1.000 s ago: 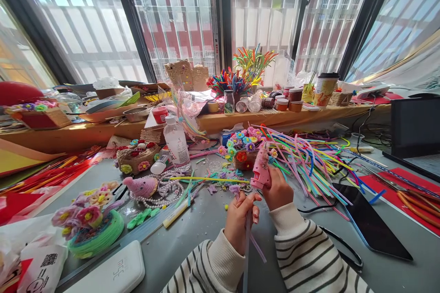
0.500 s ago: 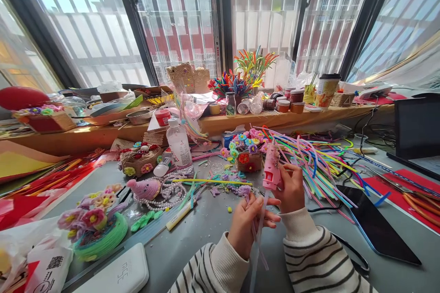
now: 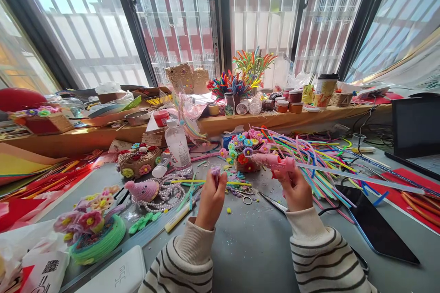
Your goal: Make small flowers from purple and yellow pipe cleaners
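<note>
A pink glue gun (image 3: 275, 162) lies level in my right hand (image 3: 296, 190), its nozzle pointing left and a long clear glue stick (image 3: 357, 176) sticking out of its back. My left hand (image 3: 212, 199) is closed on a small purple pipe-cleaner flower (image 3: 216, 171), raised at the top of the fist; its stem is mostly hidden by the fingers. Just behind the nozzle stands a twine-wrapped basket (image 3: 248, 165) full of colourful pipe-cleaner flowers. On the table between my hands lie small scissors (image 3: 246, 197) and a pointed metal tool (image 3: 273, 201).
Loose pipe cleaners (image 3: 316, 160) spread behind my right hand. At right lie a black phone (image 3: 378, 229) and a laptop (image 3: 417, 132). Left of my hands are a bottle (image 3: 178, 146), bead strings (image 3: 172, 199), a green flower pot (image 3: 99, 240) and a white power bank (image 3: 115, 274).
My hands have moved apart. The glue gun has turned from upright to level, its stick swinging out to the right. My left hand has moved left and raised the purple flower.
</note>
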The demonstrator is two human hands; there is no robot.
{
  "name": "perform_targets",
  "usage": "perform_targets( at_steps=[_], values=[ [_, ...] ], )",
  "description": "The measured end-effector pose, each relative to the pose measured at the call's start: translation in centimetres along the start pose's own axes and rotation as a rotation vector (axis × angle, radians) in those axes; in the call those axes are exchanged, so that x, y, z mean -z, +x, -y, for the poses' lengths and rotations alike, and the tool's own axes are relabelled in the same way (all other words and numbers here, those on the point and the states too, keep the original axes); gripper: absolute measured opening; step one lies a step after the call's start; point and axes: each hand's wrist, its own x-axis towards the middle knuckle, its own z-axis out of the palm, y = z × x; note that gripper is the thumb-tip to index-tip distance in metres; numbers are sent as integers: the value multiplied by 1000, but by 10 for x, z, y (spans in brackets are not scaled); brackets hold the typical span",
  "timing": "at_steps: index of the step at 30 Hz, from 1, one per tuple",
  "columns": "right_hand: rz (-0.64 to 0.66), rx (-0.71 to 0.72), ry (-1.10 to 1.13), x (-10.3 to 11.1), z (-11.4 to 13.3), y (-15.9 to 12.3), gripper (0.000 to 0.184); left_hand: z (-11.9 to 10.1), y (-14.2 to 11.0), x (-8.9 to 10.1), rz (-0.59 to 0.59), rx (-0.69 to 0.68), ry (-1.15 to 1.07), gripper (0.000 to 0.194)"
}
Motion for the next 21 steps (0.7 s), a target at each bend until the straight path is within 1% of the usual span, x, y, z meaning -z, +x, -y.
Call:
perform_targets(
  at_steps=[1, 2, 5, 8, 11, 14, 18, 21],
  values=[
    [9, -32, 31, -1, 0, 0, 55, 2, 1, 0, -28, -69, 121, 21],
    [11, -59, 53, -2, 0, -1, 55, 3, 2, 0, -32, -114, 219, 20],
    [31, -129, 101, -3, 0, 0, 53, 8, 3, 0, -27, -183, 357, 20],
    [79, -216, 155, -1, 0, 1, 51, 12, 4, -1, -58, -235, 388, 22],
    [157, -311, 160, -1, 0, 0, 51, 17, 5, -2, -74, -275, 420, 24],
    [222, -358, 161, -2, 1, -1, 54, 20, 6, -1, -94, -323, 461, 23],
    [222, -429, 188, -3, 2, -1, 54, 19, 5, 1, -83, -431, 440, 21],
    [227, -497, 266, -4, -2, 1, 48, 19, 5, 3, -90, -430, 426, 22]
  ],
)
